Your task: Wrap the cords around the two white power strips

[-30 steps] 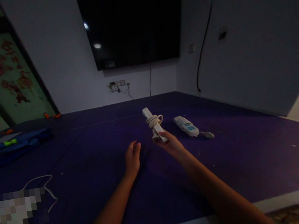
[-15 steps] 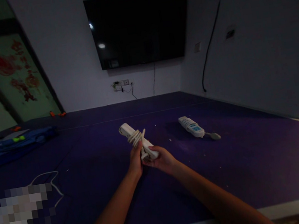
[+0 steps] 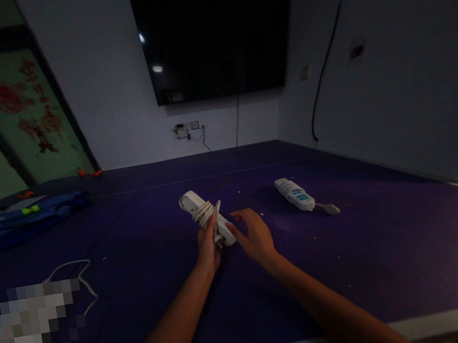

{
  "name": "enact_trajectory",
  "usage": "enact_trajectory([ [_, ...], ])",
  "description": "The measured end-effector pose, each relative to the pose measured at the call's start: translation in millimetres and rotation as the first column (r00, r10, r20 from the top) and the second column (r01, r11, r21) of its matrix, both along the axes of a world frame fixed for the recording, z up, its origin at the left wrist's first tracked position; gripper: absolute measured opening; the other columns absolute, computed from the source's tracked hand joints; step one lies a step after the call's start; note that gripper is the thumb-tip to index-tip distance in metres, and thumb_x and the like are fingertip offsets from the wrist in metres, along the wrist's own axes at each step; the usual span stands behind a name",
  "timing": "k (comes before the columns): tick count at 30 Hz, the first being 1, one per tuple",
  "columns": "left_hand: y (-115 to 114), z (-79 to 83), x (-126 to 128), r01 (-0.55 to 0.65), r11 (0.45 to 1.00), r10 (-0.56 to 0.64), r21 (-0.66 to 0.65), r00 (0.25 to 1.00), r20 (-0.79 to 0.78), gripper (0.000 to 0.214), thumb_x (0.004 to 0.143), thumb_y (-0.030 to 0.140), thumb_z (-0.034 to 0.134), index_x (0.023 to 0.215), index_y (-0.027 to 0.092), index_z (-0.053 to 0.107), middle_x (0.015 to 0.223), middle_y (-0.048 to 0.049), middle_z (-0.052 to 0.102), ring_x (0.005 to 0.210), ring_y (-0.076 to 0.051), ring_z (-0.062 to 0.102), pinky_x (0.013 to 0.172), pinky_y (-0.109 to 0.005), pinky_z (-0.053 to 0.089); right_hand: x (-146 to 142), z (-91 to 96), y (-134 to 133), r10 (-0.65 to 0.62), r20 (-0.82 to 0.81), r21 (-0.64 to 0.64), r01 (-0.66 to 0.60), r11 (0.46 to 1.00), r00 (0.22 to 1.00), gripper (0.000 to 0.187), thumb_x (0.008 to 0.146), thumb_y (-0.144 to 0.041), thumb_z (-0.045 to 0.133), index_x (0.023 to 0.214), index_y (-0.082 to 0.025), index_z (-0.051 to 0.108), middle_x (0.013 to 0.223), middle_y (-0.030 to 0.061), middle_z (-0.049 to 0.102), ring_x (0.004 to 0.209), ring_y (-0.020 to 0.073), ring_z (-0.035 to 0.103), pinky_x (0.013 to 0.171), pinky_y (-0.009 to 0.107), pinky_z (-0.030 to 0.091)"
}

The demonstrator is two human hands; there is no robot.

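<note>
A white power strip (image 3: 200, 211) with its cord wound around its middle is held just above the purple surface (image 3: 376, 252). My left hand (image 3: 207, 249) grips its near end, fingers closed around it. My right hand (image 3: 253, 236) hovers just to the right of the strip with fingers spread, a fingertip close to or touching its near end. A second white power strip (image 3: 294, 193) with a blue label lies farther right, its grey plug (image 3: 331, 208) beside it.
A loose white cable (image 3: 75, 274) lies at the left, near a blurred patch. Blue fabric (image 3: 14, 220) is bunched at the far left. A dark TV (image 3: 217, 40) hangs on the wall above a wall socket (image 3: 188, 127).
The wound power strip passed from my right hand to my left and moved left. My right hand let go and now has its fingers spread beside it.
</note>
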State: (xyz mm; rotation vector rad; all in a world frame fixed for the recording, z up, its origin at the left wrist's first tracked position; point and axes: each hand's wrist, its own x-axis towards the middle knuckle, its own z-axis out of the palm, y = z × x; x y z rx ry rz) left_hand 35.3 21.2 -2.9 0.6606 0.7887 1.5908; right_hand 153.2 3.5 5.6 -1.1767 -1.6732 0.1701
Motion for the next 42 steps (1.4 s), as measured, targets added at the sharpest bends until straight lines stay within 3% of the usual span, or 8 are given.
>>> enact_trajectory([
  [5,1,-0.9,2,-0.086,0.996,0.087,0.030,0.996,-0.038,0.051,0.056,0.043,0.077,0.097,0.015,0.064,0.074,0.0002,0.064,0.061,-0.012,0.060,0.058,-0.023,0.046,-4,3.9,-7,-0.044,0.237,-0.021,0.051,0.998,0.971,0.032,0.081,-0.050,0.054,0.070,-0.021,0.064,0.060,0.0010,0.058,0.057,0.0138,0.052,0.054,0.024,0.031],
  [10,3,-9.7,2,-0.133,0.989,0.141,0.070,0.982,-0.129,0.054,0.054,0.040,0.079,0.098,0.015,0.062,0.082,-0.0031,0.068,0.073,-0.017,0.065,0.067,-0.027,0.048,-9,-0.9,-10,0.017,0.244,-0.084,0.004,0.996,0.970,0.029,0.083,-0.047,0.052,0.080,-0.022,0.066,0.061,0.0003,0.061,0.054,0.0129,0.054,0.052,0.023,0.028],
  [13,3,-13.5,3,-0.115,0.986,0.136,0.120,0.972,-0.193,0.053,0.055,0.042,0.078,0.097,0.015,0.061,0.086,-0.0052,0.069,0.080,-0.020,0.065,0.070,-0.029,0.049,-8,-5.0,-6,0.033,0.126,-0.118,-0.018,0.993,0.992,0.030,0.086,-0.046,0.047,0.085,-0.022,0.065,0.061,-0.0004,0.061,0.053,0.0126,0.054,0.050,0.022,0.028],
  [17,0,-13.4,3,-0.103,0.978,0.146,0.183,0.960,-0.238,0.055,0.055,0.043,0.078,0.099,0.015,0.061,0.094,-0.0073,0.069,0.088,-0.022,0.065,0.074,-0.029,0.049,-6,-10.7,3,0.101,-0.161,-0.168,-0.128,0.977,0.982,0.037,0.082,-0.054,0.049,0.082,-0.020,0.063,0.056,-0.0015,0.057,0.049,0.0118,0.050,0.048,0.022,0.031],
  [24,0,-16.3,4,-0.091,0.979,0.133,0.183,0.963,-0.236,0.056,0.057,0.043,0.078,0.102,0.014,0.060,0.097,-0.0084,0.068,0.092,-0.024,0.063,0.076,-0.031,0.049,-12,-7.9,7,0.238,-0.628,-0.200,-0.448,0.871,0.741,0.042,0.068,-0.058,0.063,0.070,-0.017,0.058,0.055,-0.0029,0.054,0.046,0.0089,0.044,0.045,0.021,0.032],
  [32,0,-14.4,4,-0.062,0.981,0.105,0.181,0.966,-0.238,0.054,0.058,0.041,0.078,0.102,0.015,0.062,0.098,-0.0079,0.068,0.091,-0.022,0.064,0.075,-0.029,0.049,-12,-1.0,7,0.204,-0.749,-0.223,-0.530,0.818,0.630,0.047,0.058,-0.062,0.067,0.063,-0.017,0.054,0.045,-0.0081,0.041,0.039,0.0047,0.031,0.038,0.020,0.022],
  [39,-1,-4.5,6,0.034,0.992,-0.022,0.122,0.995,-0.099,0.055,0.054,0.039,0.079,0.099,0.013,0.062,0.092,-0.0082,0.070,0.080,-0.022,0.066,0.071,-0.030,0.050,-10,2.9,8,0.175,-0.782,-0.233,-0.541,0.808,0.598,0.036,0.061,-0.051,0.066,0.063,-0.017,0.054,0.043,-0.0085,0.042,0.036,0.0045,0.032,0.036,0.018,0.023],
  [42,1,-3.3,4,0.041,0.991,-0.032,0.127,0.997,-0.076,0.052,0.054,0.040,0.078,0.096,0.014,0.063,0.086,-0.0058,0.069,0.074,-0.019,0.065,0.069,-0.029,0.049,-5,2.7,13,0.129,-0.836,-0.225,-0.548,0.805,0.533,0.026,0.068,-0.043,0.059,0.067,-0.018,0.054,0.047,-0.0060,0.049,0.039,0.0074,0.044,0.038,0.018,0.031],
])
